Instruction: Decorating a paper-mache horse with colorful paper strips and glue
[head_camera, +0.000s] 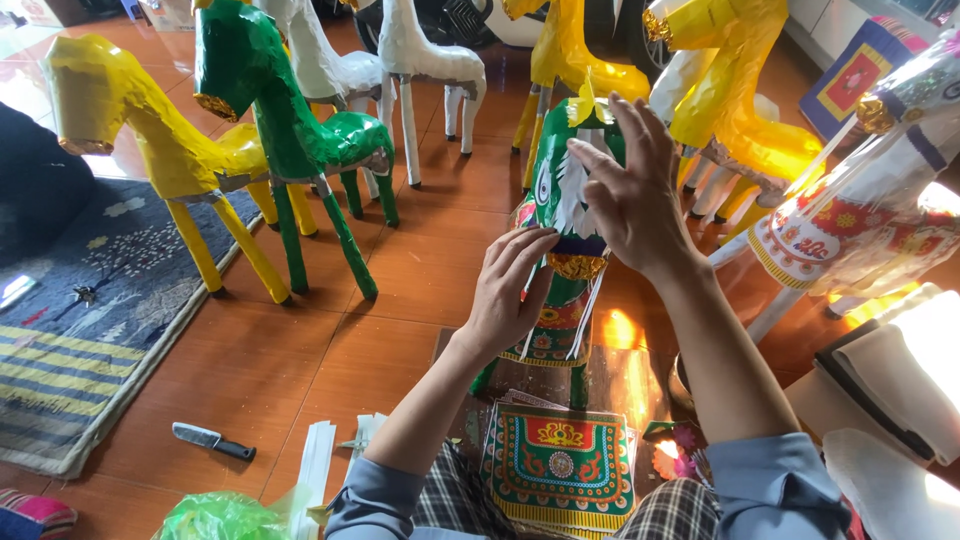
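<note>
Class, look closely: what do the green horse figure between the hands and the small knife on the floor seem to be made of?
Green horse figure: probably glossy coloured paper glued over a light frame; the skin is creased and shiny, with white paper strips for the mane. The left hand and right hand touch its head. Small knife: a grey, metal-looking blade and a dark handle, possibly plastic.

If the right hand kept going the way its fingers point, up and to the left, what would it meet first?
The right hand already rests on the green paper horse's head. Beyond it, probably a white paper horse, though depth is unclear.
</note>
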